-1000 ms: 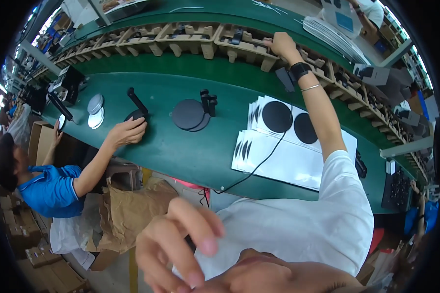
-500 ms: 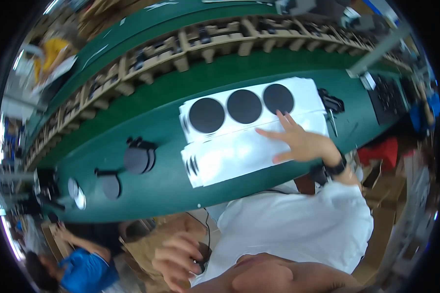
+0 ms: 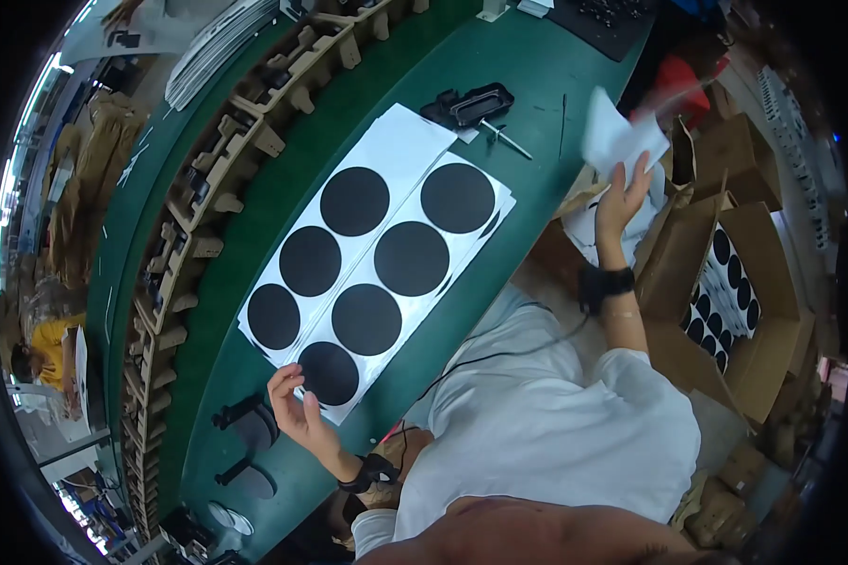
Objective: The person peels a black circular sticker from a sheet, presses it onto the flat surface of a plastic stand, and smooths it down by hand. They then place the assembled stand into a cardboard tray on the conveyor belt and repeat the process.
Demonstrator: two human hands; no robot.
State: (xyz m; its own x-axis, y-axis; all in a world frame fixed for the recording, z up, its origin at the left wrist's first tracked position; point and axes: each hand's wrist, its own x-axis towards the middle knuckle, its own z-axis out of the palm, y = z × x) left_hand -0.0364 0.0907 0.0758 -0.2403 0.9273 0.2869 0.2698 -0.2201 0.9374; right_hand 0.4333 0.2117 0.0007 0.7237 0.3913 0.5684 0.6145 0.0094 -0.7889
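Observation:
Two side-by-side stacks of white sheets with black round stickers [image 3: 411,259] lie on the green table. My left hand [image 3: 301,410] is at their near left corner, fingers loosely curved and apart, fingertips by the lowest black disc [image 3: 329,374]. It grips nothing that I can see. Off the table's right edge, my right hand [image 3: 624,202] has a crumpled white sheet [image 3: 622,137] at its fingertips, blurred by motion. Below that hand, more white sheets [image 3: 584,226] lie in a cardboard box, partly hidden by my wrist.
Black plastic parts [image 3: 471,104] and a rivet-like metal pin [image 3: 506,139] lie beyond the stacks. Round black parts with stems [image 3: 252,426] sit at the near left. Cardboard trays [image 3: 198,188] line the far side. An open carton [image 3: 674,320] holds more sticker sheets.
The view has turned. The blank white layer over the nearer stack is gone, baring its black discs. My right hand has moved off the table with a white sheet; my left hand has come to the stacks.

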